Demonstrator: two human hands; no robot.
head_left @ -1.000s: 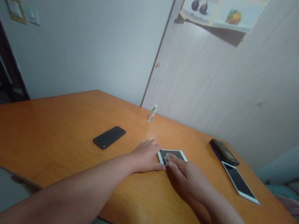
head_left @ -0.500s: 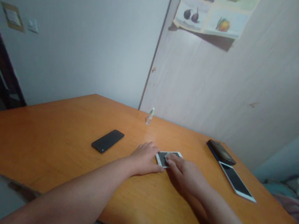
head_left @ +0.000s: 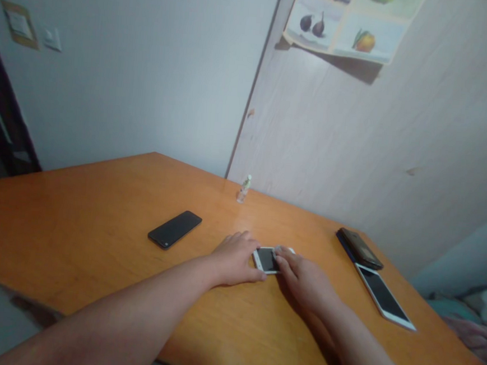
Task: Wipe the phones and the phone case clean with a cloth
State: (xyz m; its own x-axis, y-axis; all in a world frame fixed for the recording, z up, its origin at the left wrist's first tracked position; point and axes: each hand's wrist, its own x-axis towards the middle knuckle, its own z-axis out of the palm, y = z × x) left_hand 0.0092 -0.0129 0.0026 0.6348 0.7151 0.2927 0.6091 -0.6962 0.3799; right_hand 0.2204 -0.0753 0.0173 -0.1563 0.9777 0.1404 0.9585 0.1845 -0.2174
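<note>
A white phone (head_left: 265, 258) with a dark screen lies flat on the wooden table. My left hand (head_left: 234, 259) grips its left end, fingers at the far corner and thumb at the near one. Over the right part of the screen, my right hand (head_left: 309, 280) presses a small crumpled whitish tissue (head_left: 277, 249) under its closed fingertips. Most of the tissue is hidden by those fingers, as is the phone's right end.
To the left lies a black phone (head_left: 175, 229). A small clear bottle (head_left: 243, 189) stands near the table's back edge. At the right are a dark wallet-like case (head_left: 360, 248) and a white tablet-like device (head_left: 386, 298). Walls border the table (head_left: 98, 205) behind.
My right hand has slid the tissue slightly right and away from me across the phone's screen. My left hand and the white phone stay in place.
</note>
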